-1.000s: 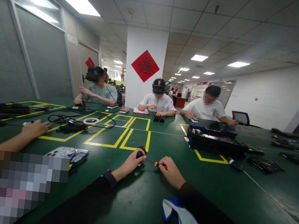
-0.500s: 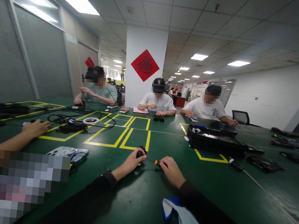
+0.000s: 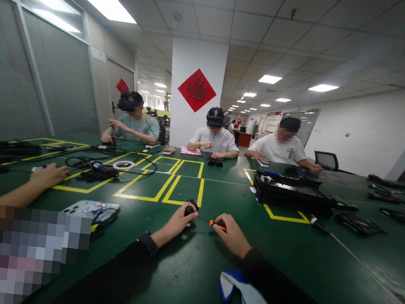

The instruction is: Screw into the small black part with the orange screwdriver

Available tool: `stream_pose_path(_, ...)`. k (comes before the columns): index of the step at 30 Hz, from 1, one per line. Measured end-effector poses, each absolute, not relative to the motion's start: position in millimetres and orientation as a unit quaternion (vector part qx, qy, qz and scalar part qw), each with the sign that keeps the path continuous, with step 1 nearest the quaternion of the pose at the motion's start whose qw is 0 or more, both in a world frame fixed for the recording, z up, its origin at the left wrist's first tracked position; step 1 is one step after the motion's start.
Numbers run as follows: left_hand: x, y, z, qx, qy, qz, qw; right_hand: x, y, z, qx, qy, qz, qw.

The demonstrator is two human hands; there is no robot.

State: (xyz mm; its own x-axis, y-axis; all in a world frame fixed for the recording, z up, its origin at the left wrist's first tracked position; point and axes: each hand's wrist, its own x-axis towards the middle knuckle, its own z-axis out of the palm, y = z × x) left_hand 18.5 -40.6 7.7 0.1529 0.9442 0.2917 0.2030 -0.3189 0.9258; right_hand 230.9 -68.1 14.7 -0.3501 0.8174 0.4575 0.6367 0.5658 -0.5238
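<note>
My left hand is closed around a small black part just above the green table; my fingers hide much of it, and its kind does not show. To its right, my right hand grips a screwdriver by its orange and black handle. The thin shaft points left and its end meets the black part, though the exact contact is too small to make out. Beside my right sleeve lies a white and blue cloth-like piece.
A black casing sits beyond my right hand, with a black-handled tool near it. Cables and a white ring lie left. A co-worker's hand rests at the left, near a silver metal part. Several people sit opposite.
The fingers of my right hand have shifted on the screwdriver, so more of its orange handle shows. My left hand stays in place on the black part.
</note>
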Motion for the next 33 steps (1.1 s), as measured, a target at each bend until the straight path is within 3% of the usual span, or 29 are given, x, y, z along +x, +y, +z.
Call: stream_pose_path(33, 18.7, -42.4, 10.1, 0.637, 0.433, 0.486, 0.413, 232.4, -69.3, 16.0, -0.442, -0.821, 0.118, 0.341)
